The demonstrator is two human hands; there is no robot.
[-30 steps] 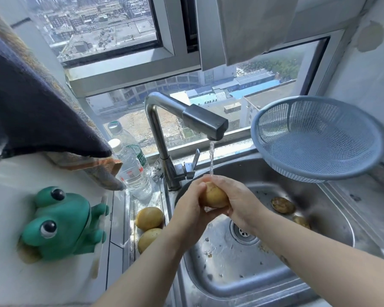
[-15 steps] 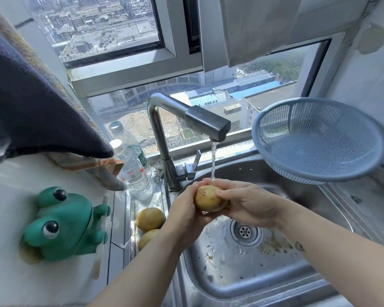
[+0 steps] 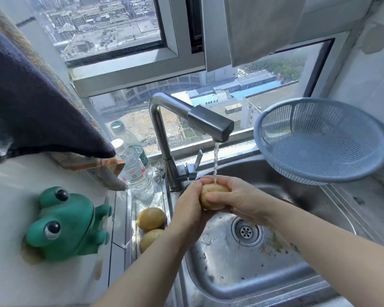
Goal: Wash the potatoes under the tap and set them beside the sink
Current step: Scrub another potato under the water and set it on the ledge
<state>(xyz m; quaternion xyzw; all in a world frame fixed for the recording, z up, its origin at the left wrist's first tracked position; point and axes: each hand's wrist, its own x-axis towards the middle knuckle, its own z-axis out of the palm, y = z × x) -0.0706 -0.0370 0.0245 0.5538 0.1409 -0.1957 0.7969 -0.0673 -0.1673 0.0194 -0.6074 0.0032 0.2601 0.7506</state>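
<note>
two potatoes (image 3: 151, 218) lie beside the sink (image 3: 220, 275); my left grip (image 3: 187, 210) and right grip (image 3: 245, 199) clamp a third potato (image 3: 211, 194) under the running tap (image 3: 211, 124), and i'd judge it joins them next.

Bright daylight pours through the window (image 3: 111, 25) and glints off the wet steel sink (image 3: 220, 273). Wide-angle distortion bends the frame edges, and the green frog (image 3: 64, 224) at left looks slightly soft.

Sink ledge (image 3: 159, 197), two potatoes (image 3: 151, 218), water bottles (image 3: 136, 173), frog toy (image 3: 64, 224) on counter (image 3: 7, 196)
</note>
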